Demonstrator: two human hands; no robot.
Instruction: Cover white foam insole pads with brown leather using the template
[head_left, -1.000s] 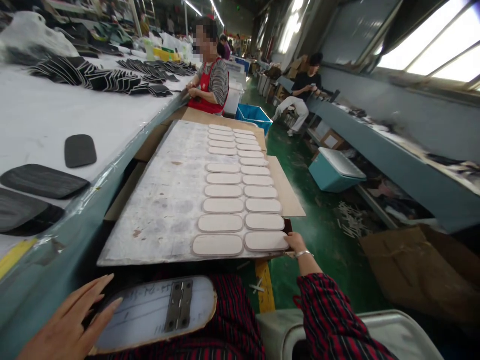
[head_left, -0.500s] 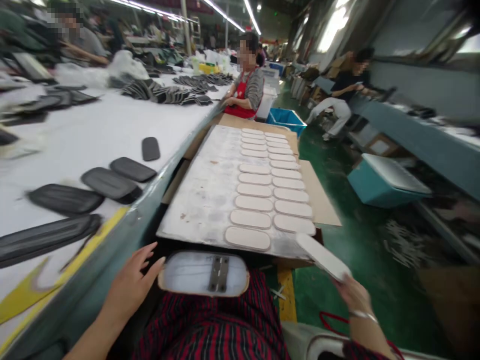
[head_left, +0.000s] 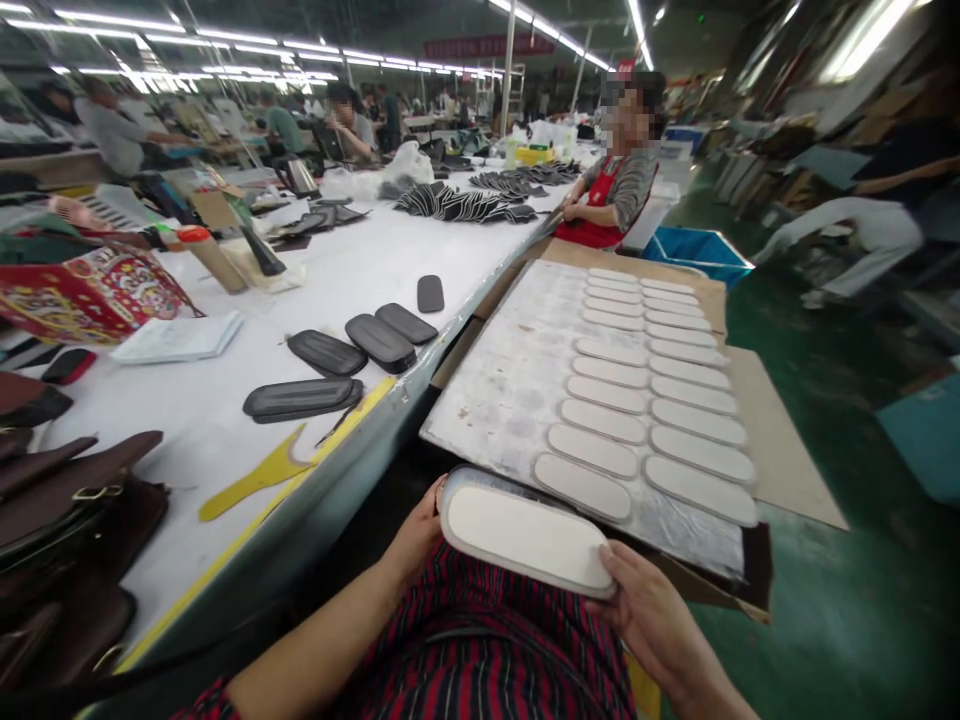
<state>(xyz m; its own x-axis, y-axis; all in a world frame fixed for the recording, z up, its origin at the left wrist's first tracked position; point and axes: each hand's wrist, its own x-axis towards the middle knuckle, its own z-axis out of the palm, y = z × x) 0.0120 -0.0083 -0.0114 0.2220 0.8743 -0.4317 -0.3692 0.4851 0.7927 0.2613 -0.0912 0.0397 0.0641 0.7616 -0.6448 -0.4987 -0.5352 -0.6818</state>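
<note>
In front of my body, a white oval pad (head_left: 525,535) lies over a grey oval plate (head_left: 466,478), whose rim shows along the upper left. My left hand (head_left: 415,538) grips the plate's left end, its fingers partly hidden behind it. At the opposite end, my right hand (head_left: 643,606) pinches the pad between thumb and fingers. Just beyond, a large whitish board (head_left: 491,370) carries two columns of similar oval pads (head_left: 582,486). The plate's metal hinge, seen earlier, is now covered.
To the left runs a long white table (head_left: 330,290) with dark padded pieces (head_left: 379,340), a yellow tool (head_left: 259,472) and brown leather bags (head_left: 82,520). A co-worker in a red apron (head_left: 600,195) is at the far end, near a blue bin (head_left: 697,255).
My right hand has brought the white pad leftward onto the oval plate. My left hand has closed on the plate's end. The camera view has turned left.
</note>
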